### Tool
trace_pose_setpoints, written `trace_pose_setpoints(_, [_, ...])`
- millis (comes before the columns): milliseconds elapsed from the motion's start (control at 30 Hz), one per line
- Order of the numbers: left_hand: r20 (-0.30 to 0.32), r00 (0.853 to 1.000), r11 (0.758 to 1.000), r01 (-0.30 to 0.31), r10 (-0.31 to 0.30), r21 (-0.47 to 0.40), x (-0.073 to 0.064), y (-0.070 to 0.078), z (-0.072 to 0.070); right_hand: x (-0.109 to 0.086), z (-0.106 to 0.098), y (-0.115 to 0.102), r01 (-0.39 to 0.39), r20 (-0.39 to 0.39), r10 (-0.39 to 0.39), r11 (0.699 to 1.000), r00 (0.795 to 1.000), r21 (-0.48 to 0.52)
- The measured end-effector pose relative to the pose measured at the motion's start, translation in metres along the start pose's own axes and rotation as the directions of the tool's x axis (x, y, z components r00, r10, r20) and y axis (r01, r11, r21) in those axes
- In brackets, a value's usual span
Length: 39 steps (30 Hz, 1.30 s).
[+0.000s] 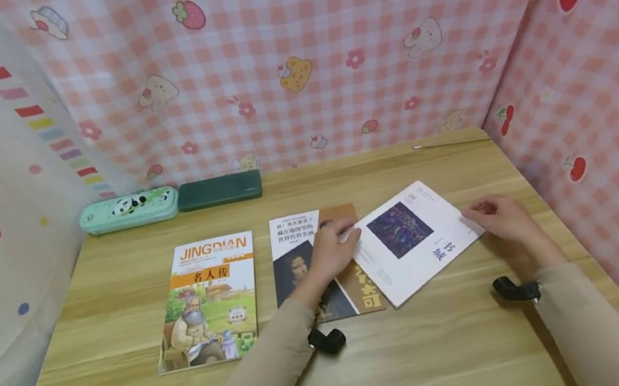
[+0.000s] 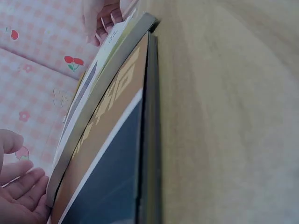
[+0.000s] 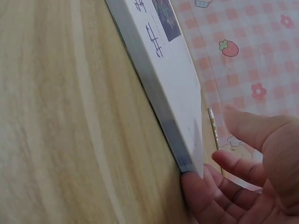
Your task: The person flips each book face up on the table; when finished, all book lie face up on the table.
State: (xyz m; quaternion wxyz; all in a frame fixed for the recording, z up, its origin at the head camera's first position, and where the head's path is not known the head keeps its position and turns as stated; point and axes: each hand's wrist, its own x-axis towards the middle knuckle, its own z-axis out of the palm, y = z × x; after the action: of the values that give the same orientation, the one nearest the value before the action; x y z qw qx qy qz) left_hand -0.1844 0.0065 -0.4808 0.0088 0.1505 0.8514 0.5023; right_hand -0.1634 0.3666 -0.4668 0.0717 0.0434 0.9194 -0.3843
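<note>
A white-covered book (image 1: 409,264) with a dark picture lies tilted at the right of the table, its left edge overlapping a brown and dark art book (image 1: 363,247). My left hand (image 1: 332,251) is above the art book, its fingertips touching the white book's left edge; in the left wrist view the thumb stands apart from the fingers (image 2: 28,186). At the opposite corner, my right hand (image 1: 504,222) touches the white book with its lower fingertips. The right wrist view shows that thumb (image 3: 252,128) raised off the cover.
Left of the art book lies a book with a bearded man on its cover (image 1: 208,306). A panda pencil case (image 1: 128,210) and a dark green case (image 1: 220,190) stand at the back left. A pencil (image 1: 453,143) lies along the back edge, before a checked cloth (image 1: 357,105).
</note>
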Motion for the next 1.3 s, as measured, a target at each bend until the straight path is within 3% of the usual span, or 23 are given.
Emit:
trace_pose_setpoints(167, [0.058,0.998,1.000,0.021,-0.021,0.010,-0.011,0.007,0.000,0.007,0.001,0.002,-0.013,-0.054,0.015,1.000,0.998,0.022])
trace_pose_setpoints(300, [0.113,0.992,0.998,0.057,-0.058,0.014,-0.021,0.014,0.002,0.015,0.003,0.002,0.019,-0.126,-0.019,1.000,0.992,-0.005])
trace_pose_setpoints(433, [0.145,0.988,0.999,0.049,-0.050,0.010,-0.028,0.019,0.004,0.020,0.004,0.000,0.035,-0.165,-0.037,0.999,0.986,-0.012])
trace_pose_setpoints(567, [0.161,0.987,1.000,0.002,-0.007,0.030,-0.035,0.023,0.006,0.025,0.007,-0.003,0.012,-0.163,-0.010,1.000,0.987,0.011])
trace_pose_setpoints(800, [0.237,0.967,0.995,0.094,-0.088,-0.013,-0.047,0.031,0.012,0.034,0.015,-0.006,-0.006,-0.180,0.018,0.998,0.983,0.067])
trace_pose_setpoints(933, [0.265,0.958,0.991,0.128,-0.111,-0.048,-0.050,0.031,0.014,0.040,0.018,-0.007,0.029,-0.173,-0.013,0.996,0.985,0.085])
trace_pose_setpoints(1133, [0.289,0.950,0.985,0.149,-0.119,-0.083,-0.052,0.031,0.015,0.044,0.021,-0.011,0.021,-0.121,-0.007,0.993,0.993,0.118])
trace_pose_setpoints(1300, [0.278,0.955,0.992,0.119,-0.104,-0.038,-0.052,0.033,0.020,0.043,0.023,-0.015,0.015,-0.174,-0.004,0.998,0.985,0.062])
